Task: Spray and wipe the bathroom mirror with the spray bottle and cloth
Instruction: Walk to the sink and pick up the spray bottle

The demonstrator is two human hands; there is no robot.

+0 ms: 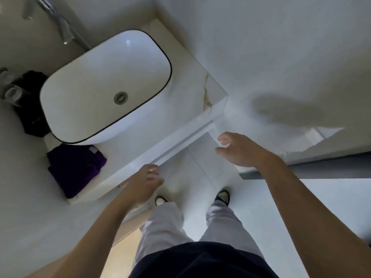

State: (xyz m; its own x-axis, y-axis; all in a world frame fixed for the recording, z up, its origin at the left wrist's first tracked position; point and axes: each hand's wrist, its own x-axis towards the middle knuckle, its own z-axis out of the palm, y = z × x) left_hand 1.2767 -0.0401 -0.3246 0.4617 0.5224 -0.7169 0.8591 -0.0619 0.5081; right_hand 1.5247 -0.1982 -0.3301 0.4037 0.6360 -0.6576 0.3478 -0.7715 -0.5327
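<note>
A folded purple cloth lies on the white marble counter, just in front of the basin. My left hand hangs at the counter's front edge, to the right of the cloth, fingers loosely curled and holding nothing. My right hand hovers past the counter's right corner with fingers relaxed, also empty. The mirror shows only as a strip at the top left, reflecting the tap. No spray bottle can be made out; dark blurred items sit left of the basin.
A white oval basin with a black rim fills most of the counter. A chrome tap stands behind it. A white wall rises on the right. My legs and shoes stand on the pale tiled floor below.
</note>
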